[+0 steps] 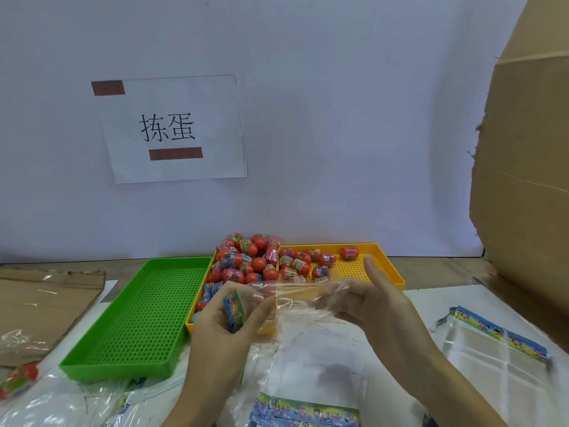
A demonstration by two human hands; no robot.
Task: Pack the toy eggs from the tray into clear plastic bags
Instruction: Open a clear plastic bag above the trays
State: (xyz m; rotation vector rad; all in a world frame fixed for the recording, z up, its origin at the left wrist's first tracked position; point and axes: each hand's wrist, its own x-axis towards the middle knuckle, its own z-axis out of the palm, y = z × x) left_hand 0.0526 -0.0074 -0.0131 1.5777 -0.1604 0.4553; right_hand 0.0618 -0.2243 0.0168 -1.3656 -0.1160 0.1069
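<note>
At the centre of the table [425,306], the person holds a clear plastic bag [304,306] between both hands, just in front of the trays. The left hand [228,322] is curled around a blue-wrapped toy egg [234,310], with thumb and fingers closed on it, and sits at the bag's left edge; this placement appears intended to bring the egg to the bag mouth. The right hand [366,300] grips the bag's right side, with the thumb raised toward 12 o'clock; it appears to stretch the film so the mouth stays wide. Whether the egg is already inside the film cannot be told.

At 12 o'clock from the hands, the yellow tray [397,277] holds the supply of toy eggs [246,260], heaped in its left compartment and scattered in the right one. This location keeps the stock near both hands. At 9 o'clock, a green tray [138,309] touches the yellow tray. At 3 o'clock, a stack of flat bags with printed header cards [498,337] lies on the table; more lie at 6 o'clock. A paper sign [172,127] is on the wall.
</note>
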